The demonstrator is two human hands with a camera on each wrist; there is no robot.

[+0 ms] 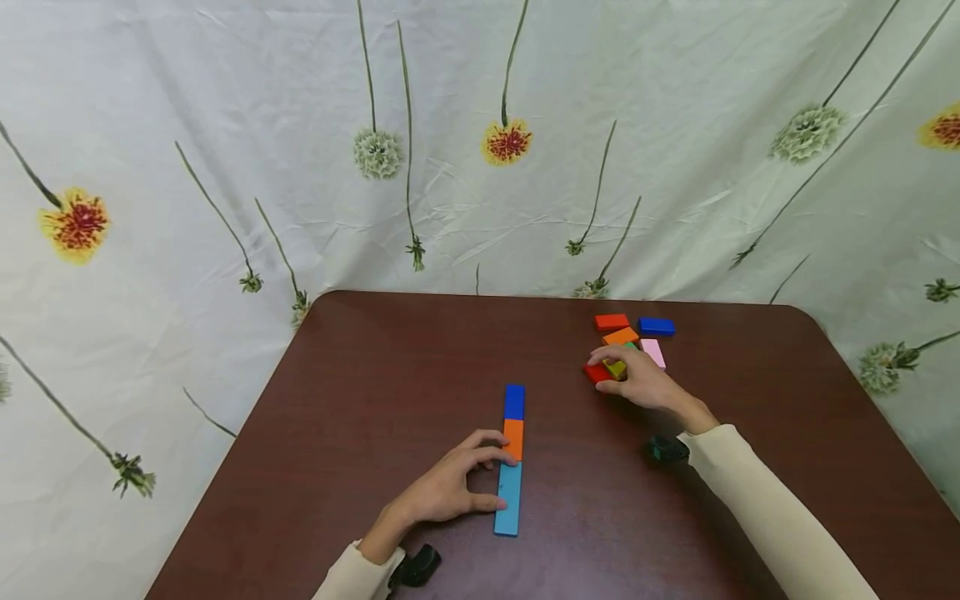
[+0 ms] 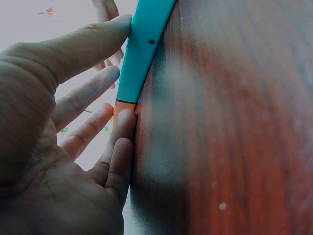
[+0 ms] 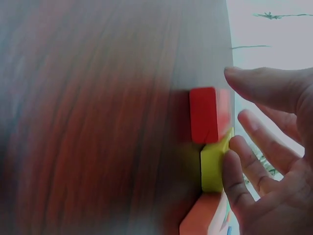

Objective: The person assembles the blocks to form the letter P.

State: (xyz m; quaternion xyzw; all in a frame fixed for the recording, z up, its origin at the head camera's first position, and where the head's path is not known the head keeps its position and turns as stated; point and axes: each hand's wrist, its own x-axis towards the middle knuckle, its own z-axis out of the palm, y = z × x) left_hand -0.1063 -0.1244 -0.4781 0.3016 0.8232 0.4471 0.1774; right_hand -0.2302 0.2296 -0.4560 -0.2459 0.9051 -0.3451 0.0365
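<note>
A straight row on the table holds a dark blue block [image 1: 514, 402], an orange block [image 1: 513, 439] and a longer light blue block [image 1: 507, 500], set end to end. My left hand [image 1: 453, 479] rests at the row's left side, its thumb at the light blue block's edge and fingertips at the orange one. Over a loose group of blocks, my right hand [image 1: 643, 379] hovers with thumb and fingers spread above a red block [image 3: 203, 115]. A yellow block [image 3: 212, 167] sits beside that red one, close to the lower fingers. Part of a green block [image 1: 632, 345] is hidden by the hand.
Behind the right hand lie another orange block [image 1: 621, 336], a second red block [image 1: 612, 322], a second blue block [image 1: 656, 326] and a pink block [image 1: 652, 352]. The brown table [image 1: 420, 358] ends at a flowered white cloth [image 1: 465, 217].
</note>
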